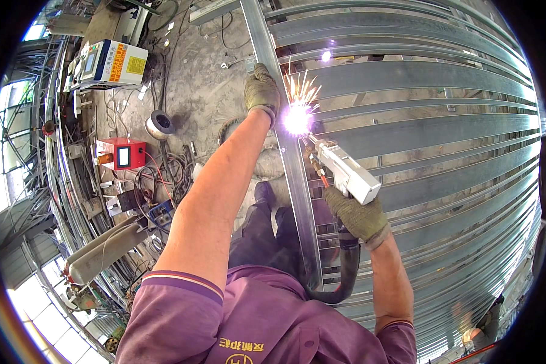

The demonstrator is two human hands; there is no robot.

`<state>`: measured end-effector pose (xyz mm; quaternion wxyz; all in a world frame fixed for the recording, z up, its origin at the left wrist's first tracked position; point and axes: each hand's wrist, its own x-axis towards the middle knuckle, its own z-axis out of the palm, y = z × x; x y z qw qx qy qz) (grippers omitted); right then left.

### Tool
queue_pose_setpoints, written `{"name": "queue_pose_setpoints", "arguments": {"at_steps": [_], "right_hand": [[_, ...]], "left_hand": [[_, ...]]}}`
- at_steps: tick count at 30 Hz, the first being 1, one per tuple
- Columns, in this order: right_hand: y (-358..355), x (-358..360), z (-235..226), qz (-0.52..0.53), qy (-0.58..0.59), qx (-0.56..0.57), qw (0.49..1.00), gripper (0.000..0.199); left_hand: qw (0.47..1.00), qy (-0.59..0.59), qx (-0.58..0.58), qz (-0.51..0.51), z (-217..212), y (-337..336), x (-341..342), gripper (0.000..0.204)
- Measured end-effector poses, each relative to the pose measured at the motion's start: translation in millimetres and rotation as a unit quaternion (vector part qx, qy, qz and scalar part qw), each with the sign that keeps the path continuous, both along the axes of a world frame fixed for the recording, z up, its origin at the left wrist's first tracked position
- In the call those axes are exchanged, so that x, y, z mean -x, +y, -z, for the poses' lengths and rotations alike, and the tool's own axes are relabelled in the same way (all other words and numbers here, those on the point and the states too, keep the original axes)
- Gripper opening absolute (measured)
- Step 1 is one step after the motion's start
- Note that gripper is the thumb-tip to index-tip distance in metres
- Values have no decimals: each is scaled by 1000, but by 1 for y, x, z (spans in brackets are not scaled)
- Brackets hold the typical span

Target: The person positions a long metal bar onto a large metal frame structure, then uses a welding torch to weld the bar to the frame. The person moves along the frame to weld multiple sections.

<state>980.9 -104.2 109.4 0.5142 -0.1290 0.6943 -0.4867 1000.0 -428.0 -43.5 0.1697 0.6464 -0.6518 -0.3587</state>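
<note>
Rack of long grey steel channels point(443, 79), spread to the right of and beyond both hands; one upright steel bar point(297, 176) running between the hands, crossing the rack; grey gas cylinder point(106, 249) lying well left of the left forearm; white machine cabinet point(112, 62) far left of the left hand, bearing a yellow rectangular label and an orange one on its side; red box point(122, 153) with a small pale screen, below it; wire spool point(160, 125) beside; white welding gun point(346, 171), gripped by the gloved right hand point(359, 217), black hose trailing down, nozzle at the bright spark point(298, 118); gloved left hand point(261, 91), closed on the bar just left of the spark.
</note>
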Motion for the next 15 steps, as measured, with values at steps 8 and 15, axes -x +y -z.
{"name": "queue_pose_setpoints", "arguments": {"at_steps": [8,15], "right_hand": [[5,-4,-8,31,-5,22,999,25],[-11,22,-25,57,0,45,997,17]], "left_hand": [[999,16,-29,-20,-10,6,3,73],[999,30,-10,-24,6,-2,-4,73]]}}
